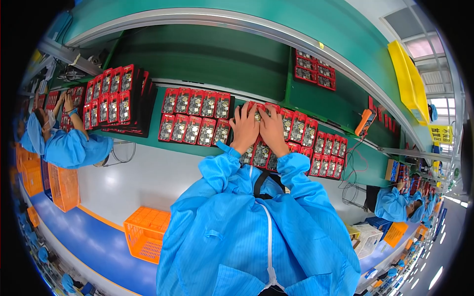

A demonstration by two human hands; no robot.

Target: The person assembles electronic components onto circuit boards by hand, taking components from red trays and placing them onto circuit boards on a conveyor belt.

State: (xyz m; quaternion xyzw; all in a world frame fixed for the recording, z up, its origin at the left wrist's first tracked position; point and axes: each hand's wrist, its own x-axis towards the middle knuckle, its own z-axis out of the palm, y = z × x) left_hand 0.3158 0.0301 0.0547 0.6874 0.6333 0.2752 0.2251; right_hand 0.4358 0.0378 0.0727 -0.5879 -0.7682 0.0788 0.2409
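Both my hands rest over a tray of red-framed circuit boards on the green bench in front of me. My left hand (246, 130) has its fingers spread and bent, with the tips on the boards of the far row. Close beside it, my right hand (272, 130) also reaches forward, fingers apart and tips down on the same row. Between the fingertips shows a board's round metallic part (257, 117). My hands cover much of this tray; its near-row boards (260, 153) show below my wrists.
Left lies another tray of red-framed boards (195, 116), with stacked trays (112, 96) beyond. More boards (328, 154) lie to the right, near an orange handheld meter (365, 122) and loose cables. An orange crate (145, 234) stands below. Co-workers (74, 145) sit on both sides.
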